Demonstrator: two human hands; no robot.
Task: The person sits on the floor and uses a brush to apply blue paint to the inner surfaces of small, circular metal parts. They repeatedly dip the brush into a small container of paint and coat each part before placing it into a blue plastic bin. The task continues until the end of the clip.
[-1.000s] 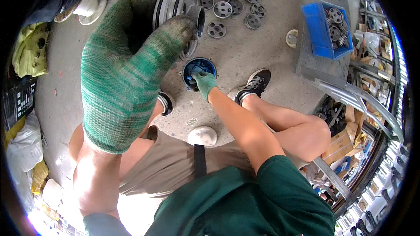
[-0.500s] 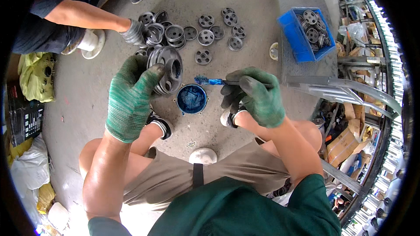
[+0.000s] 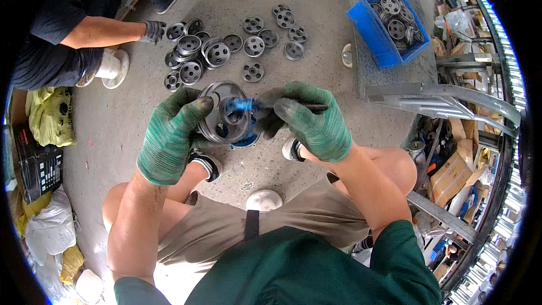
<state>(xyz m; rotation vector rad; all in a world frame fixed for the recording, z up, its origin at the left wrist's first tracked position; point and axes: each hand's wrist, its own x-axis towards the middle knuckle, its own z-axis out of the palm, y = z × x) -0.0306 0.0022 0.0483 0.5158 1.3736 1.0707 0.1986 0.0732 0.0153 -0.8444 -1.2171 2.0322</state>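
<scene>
My left hand [image 3: 175,130], in a green and grey work glove, grips a stack of grey metal pulley wheels [image 3: 213,130] by the rim, thumb on the face. My right hand [image 3: 307,118], gloved alike, is closed on the dark handle of a brush [image 3: 243,105]. The brush's blue-coated bristles are at the centre hub of the front wheel, blurred by motion. Below the wheels, mostly hidden by them, a round tub of blue paste [image 3: 245,142] stands on the floor between my feet.
Several metal wheels [image 3: 217,54] lie piled and scattered on the concrete ahead. A blue crate [image 3: 361,31] of wheels rests on a metal platform [image 3: 375,73] at the right, by crowded shelving. At the far left sits a co-worker, whose gloved hand [image 3: 153,31] is near the pile. Bags [image 3: 51,229] lie left.
My right hand has moved left, bringing the brush from above the tub to the front wheel's hub. The wheel stack has shifted slightly right and down. The co-worker's hand has drawn back from the pile.
</scene>
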